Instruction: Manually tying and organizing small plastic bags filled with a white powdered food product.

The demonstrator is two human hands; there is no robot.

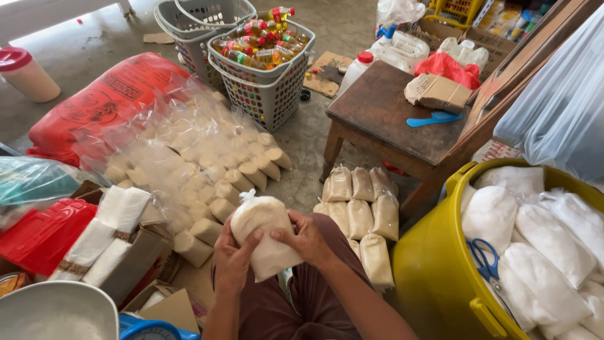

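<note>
Bag [264,233] of pale powder, clear plastic, sits between both hands just above the person's lap, near the bottom middle of the view. The left hand [231,258] cups its left side with fingers curled around the plastic; the right hand [308,238] grips the right side, thumb and fingers pressed into it — both hands are closed on the bag.

Just right of the hands, filled packets [362,214] lie in rows on the floor. Left and farther off, a large clear sack [182,157] spills many similar packets, with a red sack [94,101] behind it. At the near left stand a cardboard box [135,258] holding white wrapped rolls, a red lid [44,233] and the rim of a scale pan [56,311].

At the right, a yellow tub [434,264] holds white bags and blue-handled scissors [484,258]. Beyond it a wooden stool [384,116] carries a blue comb [434,118] and a brown packet — farther left, grey baskets [267,82] hold bottles of oil.
</note>
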